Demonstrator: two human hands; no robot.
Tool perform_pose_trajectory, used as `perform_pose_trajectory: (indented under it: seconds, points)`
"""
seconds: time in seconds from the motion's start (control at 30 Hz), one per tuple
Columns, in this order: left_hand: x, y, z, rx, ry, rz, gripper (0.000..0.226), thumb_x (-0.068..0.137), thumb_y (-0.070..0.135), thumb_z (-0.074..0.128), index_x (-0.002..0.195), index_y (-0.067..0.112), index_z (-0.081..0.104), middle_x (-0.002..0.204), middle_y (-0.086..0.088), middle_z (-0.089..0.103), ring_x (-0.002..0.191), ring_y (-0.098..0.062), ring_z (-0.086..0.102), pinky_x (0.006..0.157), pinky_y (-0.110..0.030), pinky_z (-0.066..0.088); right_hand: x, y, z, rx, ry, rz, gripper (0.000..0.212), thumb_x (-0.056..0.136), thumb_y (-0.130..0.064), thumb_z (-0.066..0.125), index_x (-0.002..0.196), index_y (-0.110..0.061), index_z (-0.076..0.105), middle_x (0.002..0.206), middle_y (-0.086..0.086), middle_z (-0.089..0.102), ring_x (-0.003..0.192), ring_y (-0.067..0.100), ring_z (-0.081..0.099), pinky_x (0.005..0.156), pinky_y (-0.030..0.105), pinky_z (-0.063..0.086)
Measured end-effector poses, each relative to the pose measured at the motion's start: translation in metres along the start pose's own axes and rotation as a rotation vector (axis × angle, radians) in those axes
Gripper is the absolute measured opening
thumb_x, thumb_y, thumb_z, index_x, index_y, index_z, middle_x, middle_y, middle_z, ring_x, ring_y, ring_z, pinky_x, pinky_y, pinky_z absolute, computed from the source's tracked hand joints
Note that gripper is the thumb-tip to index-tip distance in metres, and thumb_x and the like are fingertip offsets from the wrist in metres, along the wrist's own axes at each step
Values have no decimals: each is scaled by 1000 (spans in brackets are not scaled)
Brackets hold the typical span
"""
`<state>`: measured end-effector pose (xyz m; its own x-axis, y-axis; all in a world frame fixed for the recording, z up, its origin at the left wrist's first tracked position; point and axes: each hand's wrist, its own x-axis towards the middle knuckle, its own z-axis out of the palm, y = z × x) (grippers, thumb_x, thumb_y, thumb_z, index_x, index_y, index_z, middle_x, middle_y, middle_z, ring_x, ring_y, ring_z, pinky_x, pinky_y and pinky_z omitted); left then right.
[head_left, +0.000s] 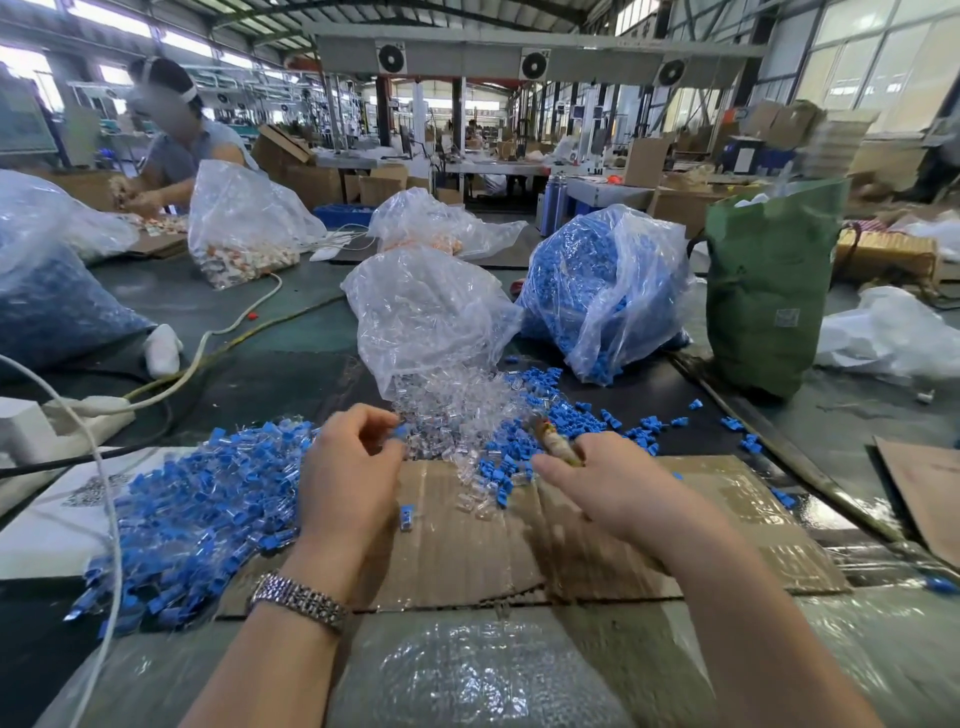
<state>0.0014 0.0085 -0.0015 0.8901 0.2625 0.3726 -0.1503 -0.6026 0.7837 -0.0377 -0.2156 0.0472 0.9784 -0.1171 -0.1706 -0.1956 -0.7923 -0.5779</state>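
Note:
My left hand (347, 470), with a metal watch on its wrist, hovers over a flattened cardboard sheet (467, 551) and pinches a small blue plastic piece (399, 431) between curled fingers. My right hand (610, 483) grips a short stick-like tool (558, 444) with a worn, coloured tip. One assembled blue-and-clear piece (406, 517) lies on the cardboard between my hands. Clear plastic caps (457, 415) spill from an open clear bag (431, 317). Loose blue pieces (545, 431) lie beyond my right hand. A heap of assembled blue-and-clear pieces (197, 514) lies at my left.
A clear bag of blue pieces (602, 296) and a green sack (769, 291) stand at the back right. White cables (218, 332) and a power strip (88, 410) lie on the left. Another person (176, 140) works at the far left behind bags of parts.

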Motion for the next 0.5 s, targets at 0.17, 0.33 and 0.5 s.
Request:
perform_pose_trajectory:
  seconds: [0.17, 0.33, 0.5]
  points:
    - [-9, 11, 2, 112, -159, 214, 21, 87, 12, 69, 97, 30, 67, 97, 16, 56, 100, -7, 52, 101, -47, 43, 10, 32, 5, -423, 174, 114, 36, 96, -55, 54, 86, -22, 48, 109, 6, 58, 88, 22, 56, 78, 38, 47]
    - [-16, 11, 5, 208, -467, 327, 8, 88, 35, 67, 85, 41, 62, 92, 21, 58, 97, 6, 49, 106, -39, 32, 12, 36, 15, -545, 246, 150, 49, 94, -58, 55, 126, -20, 54, 130, 10, 45, 121, 29, 46, 98, 47, 42]
    - [-16, 7, 7, 314, -524, 351, 11, 88, 48, 69, 87, 40, 62, 92, 24, 58, 97, 11, 46, 109, -40, 27, 11, 13, 22, -424, 273, -238, 23, 96, -33, 62, 119, -33, 57, 124, -6, 51, 120, 17, 43, 103, 46, 35]
